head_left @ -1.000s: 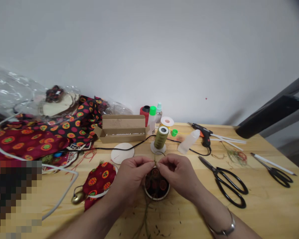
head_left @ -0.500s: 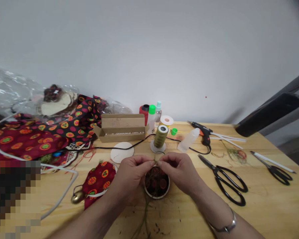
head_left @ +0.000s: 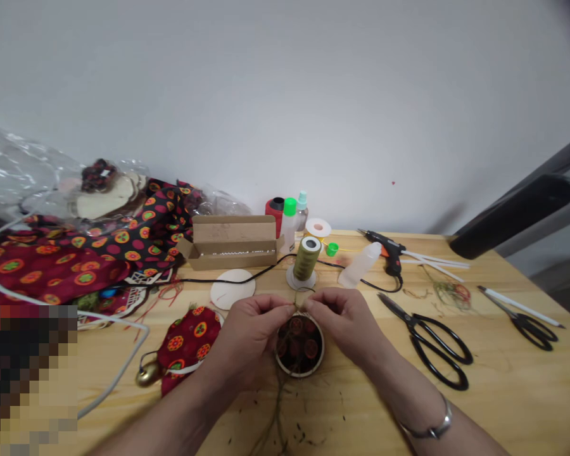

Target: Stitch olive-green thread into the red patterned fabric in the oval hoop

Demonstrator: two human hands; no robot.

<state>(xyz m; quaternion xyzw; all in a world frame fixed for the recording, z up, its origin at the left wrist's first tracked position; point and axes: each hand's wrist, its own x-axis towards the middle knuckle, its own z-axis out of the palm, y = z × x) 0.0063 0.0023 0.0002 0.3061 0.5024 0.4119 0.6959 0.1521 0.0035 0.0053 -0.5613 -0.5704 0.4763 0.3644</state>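
Note:
My left hand (head_left: pixel 249 332) and my right hand (head_left: pixel 342 323) meet at the middle of the wooden table (head_left: pixel 503 392), fingers pinched together on an olive thread (head_left: pixel 298 306). Under them lies a small round piece covered in dark red patterned fabric (head_left: pixel 300 345), with a pale rim. Loose thread ends (head_left: pixel 275 418) trail from it toward me. Just behind my hands stands an olive thread spool (head_left: pixel 306 259). A metal bracelet (head_left: pixel 432 425) sits on my right wrist.
Black scissors (head_left: pixel 432 345) lie to the right, a second pair (head_left: pixel 527 323) farther right. A glue gun (head_left: pixel 387 250), bottles (head_left: pixel 291 225) and an open cardboard box (head_left: pixel 232 244) line the back. Patterned fabric (head_left: pixel 76 259), a fabric pouch (head_left: pixel 185 345) with a brass bell (head_left: pixel 147 375), and a white disc (head_left: pixel 232 288) lie left.
My hands and the fabric-covered piece have stayed almost still. My fingers have shifted slightly on the thread, and the view has tilted a little.

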